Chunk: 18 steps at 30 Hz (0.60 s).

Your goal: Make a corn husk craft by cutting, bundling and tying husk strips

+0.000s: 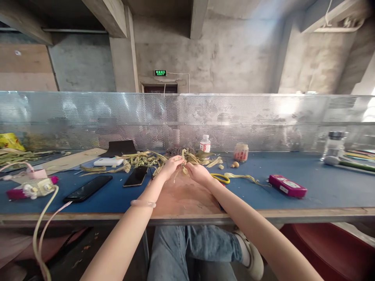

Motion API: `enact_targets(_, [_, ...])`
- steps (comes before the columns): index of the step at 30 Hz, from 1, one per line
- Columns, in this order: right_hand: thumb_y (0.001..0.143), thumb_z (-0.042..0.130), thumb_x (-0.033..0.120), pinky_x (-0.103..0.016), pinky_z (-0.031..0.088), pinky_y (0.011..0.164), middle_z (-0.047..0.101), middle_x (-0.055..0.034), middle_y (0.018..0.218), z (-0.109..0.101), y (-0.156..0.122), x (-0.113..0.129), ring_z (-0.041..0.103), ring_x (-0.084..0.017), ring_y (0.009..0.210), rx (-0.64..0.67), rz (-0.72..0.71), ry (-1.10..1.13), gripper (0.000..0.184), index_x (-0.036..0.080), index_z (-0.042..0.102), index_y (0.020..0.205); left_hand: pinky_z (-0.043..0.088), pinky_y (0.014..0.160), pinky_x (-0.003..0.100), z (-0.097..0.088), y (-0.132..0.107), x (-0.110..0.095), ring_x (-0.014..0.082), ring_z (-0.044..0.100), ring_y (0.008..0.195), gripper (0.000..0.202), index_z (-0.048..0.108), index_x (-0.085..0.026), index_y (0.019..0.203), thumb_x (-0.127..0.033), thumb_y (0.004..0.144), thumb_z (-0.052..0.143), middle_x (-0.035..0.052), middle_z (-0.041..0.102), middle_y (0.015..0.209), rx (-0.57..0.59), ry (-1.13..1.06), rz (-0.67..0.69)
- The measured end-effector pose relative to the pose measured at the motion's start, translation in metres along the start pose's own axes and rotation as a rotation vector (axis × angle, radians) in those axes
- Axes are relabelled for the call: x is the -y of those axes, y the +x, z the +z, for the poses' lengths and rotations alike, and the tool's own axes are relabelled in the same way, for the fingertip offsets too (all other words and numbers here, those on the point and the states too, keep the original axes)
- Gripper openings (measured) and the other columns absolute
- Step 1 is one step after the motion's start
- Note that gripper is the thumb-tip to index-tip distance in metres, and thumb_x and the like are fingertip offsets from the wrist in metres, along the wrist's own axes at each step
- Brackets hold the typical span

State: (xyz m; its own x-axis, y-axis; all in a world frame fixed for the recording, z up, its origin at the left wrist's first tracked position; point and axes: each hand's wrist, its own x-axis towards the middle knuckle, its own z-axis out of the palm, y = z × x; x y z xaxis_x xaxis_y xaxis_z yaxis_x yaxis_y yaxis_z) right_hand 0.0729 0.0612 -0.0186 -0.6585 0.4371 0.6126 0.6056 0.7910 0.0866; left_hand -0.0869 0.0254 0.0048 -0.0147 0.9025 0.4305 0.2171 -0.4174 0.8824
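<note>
My left hand (pixel 173 165) and my right hand (pixel 198 173) meet over a brown board (pixel 184 197) at the middle of the table. Both pinch a pale, dried husk-like strip (pixel 184 153), whose top sticks up between the fingers; a thin end hangs below. My fingertips partly hide it. Behind and beside them lies a pile of dried plant strips (pixel 143 160). Yellow-handled scissors (pixel 221 178) rest just right of my right wrist, with their blades hidden. A loose husk strip (pixel 246 176) stretches out beyond them.
Left of my arms lie a black phone (pixel 90 188), another phone (pixel 135 176) and a power strip with cables (pixel 36 187). A white bottle (pixel 205 143), a jar (pixel 241 152) and a magenta box (pixel 287 185) stand or lie rightward. A perforated metal screen (pixel 263 125) borders the back.
</note>
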Motion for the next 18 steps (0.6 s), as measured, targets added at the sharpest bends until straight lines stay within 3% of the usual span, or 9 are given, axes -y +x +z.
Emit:
enact_targets(8, [0.094, 0.031, 0.025, -0.022, 0.038, 0.059, 0.069, -0.0084, 0.085, -0.003, -0.001, -0.004, 0.064, -0.017, 0.071, 0.034, 0.013, 0.013, 0.029, 0.019, 0.055, 0.108, 0.035, 0.059, 0.024, -0.001, 0.0, 0.001, 0.0117, 0.047, 0.057, 0.017, 0.059, -0.017, 0.071, -0.034, 0.071, 0.062, -0.0014, 0.056, 0.066, 0.033, -0.086, -0.022])
enact_targets(18, [0.093, 0.032, 0.024, -0.022, 0.036, 0.058, 0.069, -0.0075, 0.086, -0.003, -0.002, -0.005, 0.063, -0.018, 0.072, 0.031, 0.008, -0.004, 0.029, 0.021, 0.052, 0.114, 0.036, 0.06, 0.026, -0.002, 0.004, 0.009, 0.0145, 0.051, 0.063, 0.019, 0.06, -0.019, 0.072, -0.036, 0.069, 0.066, 0.0005, 0.059, 0.071, 0.053, -0.139, -0.027])
